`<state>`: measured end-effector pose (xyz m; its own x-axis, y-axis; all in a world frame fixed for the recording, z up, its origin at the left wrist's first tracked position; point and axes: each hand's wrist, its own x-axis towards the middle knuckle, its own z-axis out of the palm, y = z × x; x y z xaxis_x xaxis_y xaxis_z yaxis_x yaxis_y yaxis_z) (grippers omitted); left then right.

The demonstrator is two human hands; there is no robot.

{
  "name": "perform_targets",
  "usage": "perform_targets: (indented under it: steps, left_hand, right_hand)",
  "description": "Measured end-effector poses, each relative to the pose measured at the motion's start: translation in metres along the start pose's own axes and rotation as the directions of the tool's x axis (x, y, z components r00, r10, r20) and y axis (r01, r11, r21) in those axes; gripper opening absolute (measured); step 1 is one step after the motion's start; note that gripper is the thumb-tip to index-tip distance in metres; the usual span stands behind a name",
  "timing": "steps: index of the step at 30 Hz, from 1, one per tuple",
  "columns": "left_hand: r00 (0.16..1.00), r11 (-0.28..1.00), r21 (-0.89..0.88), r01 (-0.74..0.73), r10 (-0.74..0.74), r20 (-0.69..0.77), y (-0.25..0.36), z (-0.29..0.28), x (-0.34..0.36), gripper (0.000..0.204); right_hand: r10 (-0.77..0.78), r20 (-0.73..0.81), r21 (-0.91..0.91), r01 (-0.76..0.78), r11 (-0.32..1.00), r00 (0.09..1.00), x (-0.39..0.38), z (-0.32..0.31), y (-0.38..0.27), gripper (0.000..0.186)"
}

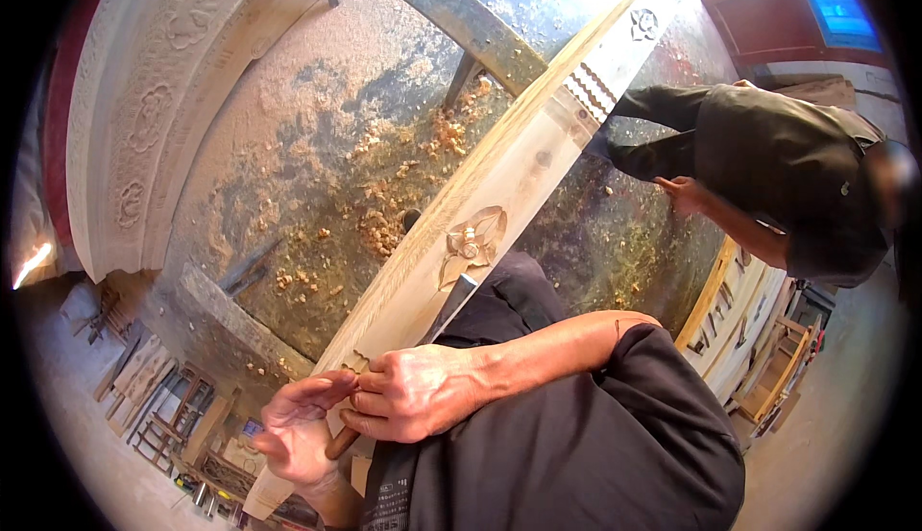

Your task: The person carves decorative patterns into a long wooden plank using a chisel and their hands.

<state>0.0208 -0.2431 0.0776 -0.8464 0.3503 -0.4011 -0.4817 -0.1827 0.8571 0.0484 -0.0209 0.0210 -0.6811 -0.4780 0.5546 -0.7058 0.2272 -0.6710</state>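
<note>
A: Item one, long pale carved board (pixel 499 185), flower relief midway; lies slantwise across the worktop (pixel 317 156), near end at the lap, so the notched edge sits under both hands

B: Grips?

A: Right hand (pixel 413 395) closed on a brown tool handle (pixel 341 443); left hand (pixel 300 425) open, fingers steadying the tool at the board's edge

B: Other?

A: Wood chips (pixel 384 229); a second person (pixel 768 176) stands beyond
</note>
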Motion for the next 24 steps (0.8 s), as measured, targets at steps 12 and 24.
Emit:
perform_targets:
  steps: [12, 24]
  left_hand:
    - [0.995, 0.951, 0.298, -0.079, 0.092, -0.030, -0.021, 0.002, -0.024, 0.101]
    - [0.992, 0.943, 0.317, -0.099, 0.117, -0.037, -0.028, 0.005, -0.027, 0.099]
  right_hand:
    - [0.016, 0.064, 0.113, -0.024, 0.993, 0.998, -0.009, 0.017, 0.006, 0.018]
    - [-0.004, 0.068, 0.115, -0.004, 0.993, 0.998, -0.016, 0.015, 0.009, 0.020]
